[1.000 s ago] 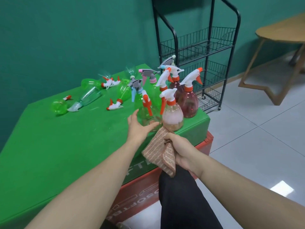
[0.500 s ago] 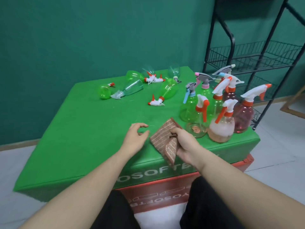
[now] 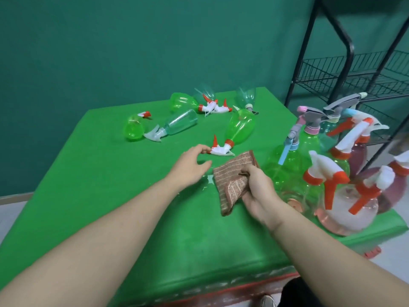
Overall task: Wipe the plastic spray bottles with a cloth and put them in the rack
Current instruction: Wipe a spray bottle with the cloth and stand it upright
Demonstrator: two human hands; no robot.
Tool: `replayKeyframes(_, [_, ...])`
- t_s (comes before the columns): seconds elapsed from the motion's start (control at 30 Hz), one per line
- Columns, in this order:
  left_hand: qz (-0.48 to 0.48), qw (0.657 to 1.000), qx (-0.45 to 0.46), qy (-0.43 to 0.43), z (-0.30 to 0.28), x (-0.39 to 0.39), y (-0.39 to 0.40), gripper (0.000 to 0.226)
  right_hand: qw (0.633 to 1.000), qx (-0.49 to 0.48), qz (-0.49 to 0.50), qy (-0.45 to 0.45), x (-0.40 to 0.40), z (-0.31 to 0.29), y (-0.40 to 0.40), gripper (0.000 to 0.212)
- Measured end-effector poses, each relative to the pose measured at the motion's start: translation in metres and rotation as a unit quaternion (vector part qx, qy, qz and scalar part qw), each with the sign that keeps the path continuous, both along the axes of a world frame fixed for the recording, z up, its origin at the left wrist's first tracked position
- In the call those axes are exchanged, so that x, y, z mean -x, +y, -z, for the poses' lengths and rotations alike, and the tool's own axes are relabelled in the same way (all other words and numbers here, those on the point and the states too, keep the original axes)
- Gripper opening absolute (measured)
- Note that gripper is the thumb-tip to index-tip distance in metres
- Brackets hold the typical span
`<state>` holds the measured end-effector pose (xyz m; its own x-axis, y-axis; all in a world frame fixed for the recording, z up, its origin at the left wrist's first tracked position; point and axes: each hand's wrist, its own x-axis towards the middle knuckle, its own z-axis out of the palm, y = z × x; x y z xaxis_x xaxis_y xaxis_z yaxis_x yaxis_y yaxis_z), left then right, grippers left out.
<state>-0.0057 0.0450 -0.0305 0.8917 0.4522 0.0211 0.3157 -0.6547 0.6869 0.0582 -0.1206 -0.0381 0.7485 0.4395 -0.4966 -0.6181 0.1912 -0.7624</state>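
A person's two bare arms reach over a bright green cloth-covered counter point(image 3: 93, 196). The right hand point(image 3: 257, 191) pinches a folded brown striped wiping cloth point(image 3: 232, 180), which hangs just above the counter near its middle. The left hand point(image 3: 191, 167) is spread loosely, holding nothing, its fingertips just short of the white and orange trigger of a clear green plastic spray bottle lying on its side point(image 3: 240, 128). Several more plastic bottles lie toppled toward the far left of the counter, among them a pale blue-green bottle with a white trigger point(image 3: 177, 122). At the right, a tight cluster of upright spray bottles stands near the counter's edge, including a clear pinkish bottle with a white and orange trigger point(image 3: 347, 209). Behind them, at the far right, stands a black wire rack point(image 3: 358, 69); the shelves that show hold no bottles. Judging from this, the task looks barely begun: every bottle remains on the counter, and the lying green one seems next.
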Motion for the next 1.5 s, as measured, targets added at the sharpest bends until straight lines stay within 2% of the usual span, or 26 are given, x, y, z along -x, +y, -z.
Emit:
replayKeyframes(0.13, [0.073, 0.996, -0.047, 0.03, 0.008, -0.061, 0.013, 0.047, 1.0, -0.011, 0.018, 0.012, -0.016, 0.005, 0.012, 0.015])
replayKeyframes(0.23, [0.138, 0.978, -0.128, 0.094, 0.018, -0.089, 0.02, 0.051, 1.0, -0.01, 0.024, 0.018, -0.024, 0.01, 0.016, 0.014])
replayKeyframes(0.33, [0.181, 0.944, -0.224, 0.162, 0.021, -0.096, 0.024, 0.052, 0.999, -0.015, 0.019, 0.025, -0.025, 0.012, 0.016, 0.014])
replayKeyframes(0.47, [0.188, 0.925, -0.286, 0.165, 0.02, -0.082, 0.033, 0.037, 0.999, -0.016, 0.017, 0.033, -0.023, 0.013, 0.011, 0.013])
replayKeyframes(0.57, [0.172, 0.93, -0.283, 0.157, 0.019, -0.056, 0.037, 0.029, 0.999, -0.016, 0.012, 0.032, -0.018, 0.012, 0.006, 0.014])
replayKeyframes(0.73, [0.101, 0.964, -0.217, 0.116, 0.011, 0.004, 0.041, 0.03, 0.999, -0.019, -0.013, 0.023, 0.001, 0.008, 0.001, 0.02])
replayKeyframes(0.93, [0.04, 0.98, -0.181, 0.074, 0.001, 0.07, 0.026, 0.028, 0.999, -0.015, -0.039, 0.025, 0.032, -0.001, 0.0, 0.019])
replayKeyframes(1.03, [0.008, 0.984, -0.173, 0.045, -0.002, 0.099, 0.017, 0.024, 0.999, -0.014, -0.049, 0.015, 0.049, -0.006, 0.001, 0.017])
replayKeyframes(1.2, [-0.028, 0.988, -0.15, 0.033, -0.009, 0.139, -0.008, 0.03, 0.997, -0.024, -0.073, 0.004, 0.072, -0.01, -0.008, 0.017])
replayKeyframes(1.4, [-0.062, 0.991, -0.122, 0.004, -0.006, 0.175, -0.04, 0.012, 0.992, -0.026, -0.119, -0.007, 0.097, -0.012, -0.026, 0.017])
replayKeyframes(1.5, [-0.068, 0.987, -0.144, 0.011, -0.005, 0.186, -0.049, 0.01, 0.992, -0.039, -0.12, -0.006, 0.103, -0.013, -0.032, 0.019])
